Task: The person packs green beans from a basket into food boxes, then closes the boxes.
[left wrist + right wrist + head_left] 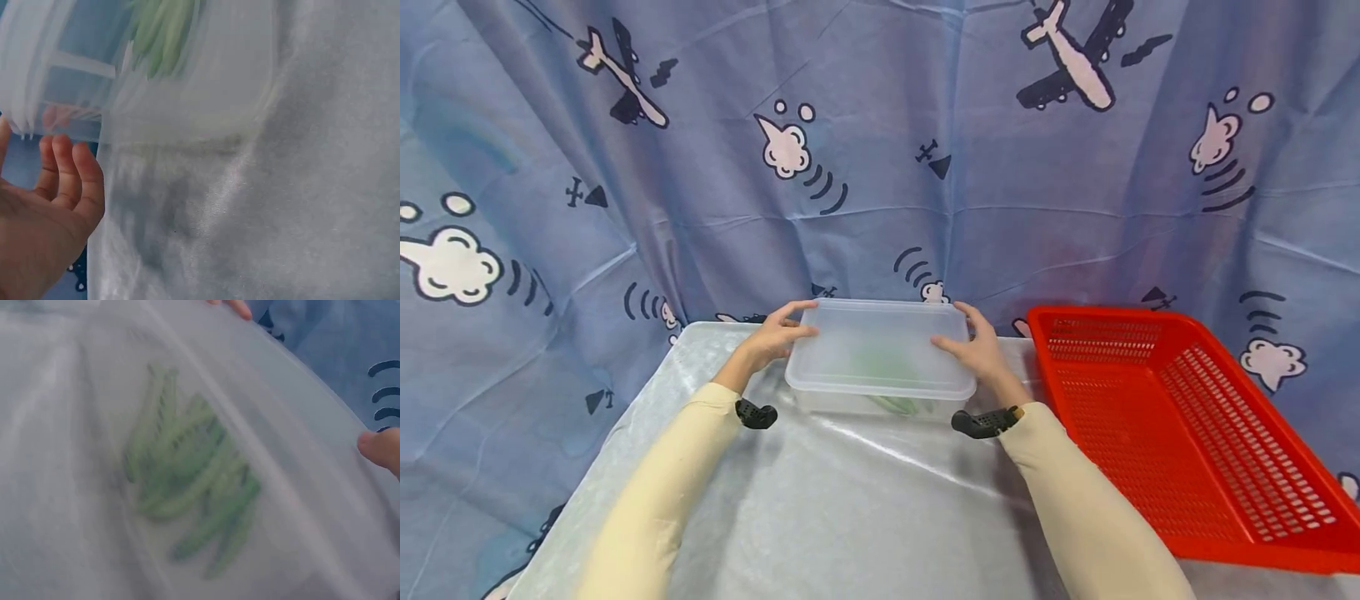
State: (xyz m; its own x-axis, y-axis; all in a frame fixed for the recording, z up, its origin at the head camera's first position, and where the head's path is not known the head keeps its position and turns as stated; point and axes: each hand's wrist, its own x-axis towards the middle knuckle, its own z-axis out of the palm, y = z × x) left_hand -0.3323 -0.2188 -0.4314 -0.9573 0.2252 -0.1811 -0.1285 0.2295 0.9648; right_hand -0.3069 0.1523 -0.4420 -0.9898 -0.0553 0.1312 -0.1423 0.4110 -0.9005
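A translucent rectangular lid (835, 342) spans the space between both hands, over a clear plastic box (838, 404) on the table. My left hand (771, 337) grips its left side, thumb over the top; in the left wrist view that hand's fingers (89, 178) curl upward near the edge. The right hand (981, 352) holds the opposite side, its thumb (378, 450) on the lid in the right wrist view. Long green pods (187, 469) lie inside the box, seen hazily through the plastic. In the head view the lid's front edge overlaps the box's upper part.
To the right stands a large red plastic basket (1060, 392) with slotted walls, close to the right forearm. A pale silvery cover (850, 517) lies over the table. Behind hangs a blue curtain (880, 167) printed with planes and clouds.
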